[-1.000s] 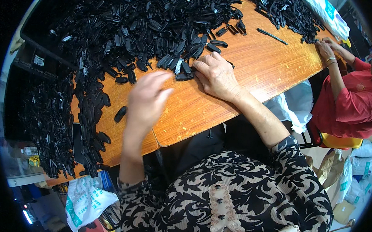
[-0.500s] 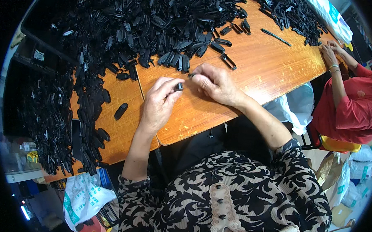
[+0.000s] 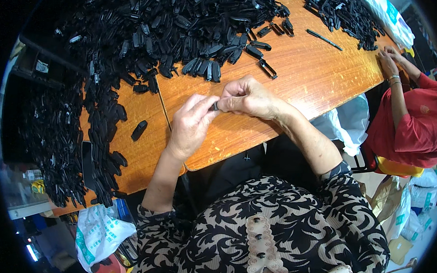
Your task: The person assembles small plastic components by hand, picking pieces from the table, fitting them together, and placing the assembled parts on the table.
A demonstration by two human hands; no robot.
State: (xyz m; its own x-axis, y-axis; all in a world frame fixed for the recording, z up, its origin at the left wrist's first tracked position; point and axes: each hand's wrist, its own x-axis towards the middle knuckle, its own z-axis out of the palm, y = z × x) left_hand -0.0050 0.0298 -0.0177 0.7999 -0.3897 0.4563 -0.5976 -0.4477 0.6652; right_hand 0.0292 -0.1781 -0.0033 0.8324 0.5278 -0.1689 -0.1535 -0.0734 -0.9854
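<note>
My left hand [image 3: 190, 124] pinches a small black plastic part [image 3: 214, 106] between thumb and fingertips, just above the wooden table [image 3: 298, 91]. Meeting it there, my right hand [image 3: 250, 100] has its thumb and forefinger closed at the same part. The fingers cover most of the piece, so its full shape is hidden. A single black oval part [image 3: 139, 130] lies on the table left of my left hand. Beyond my hands, a short row of black elongated parts [image 3: 202, 69] borders a big heap of similar black parts [image 3: 184, 25].
A black pen [image 3: 324, 39] and a loose black frame-shaped piece [image 3: 268, 69] lie on the table. Another black pile [image 3: 343, 17] is at far right, near a co-worker in red [image 3: 409, 115]. A phone [image 3: 87, 165] rests among parts at left; a white bag [image 3: 102, 234] hangs below.
My hands have come together; the right thumb and fingers moved left and down onto the small part in my left hand. Before, a gap lay between them, with something dark in the right fingertips.
</note>
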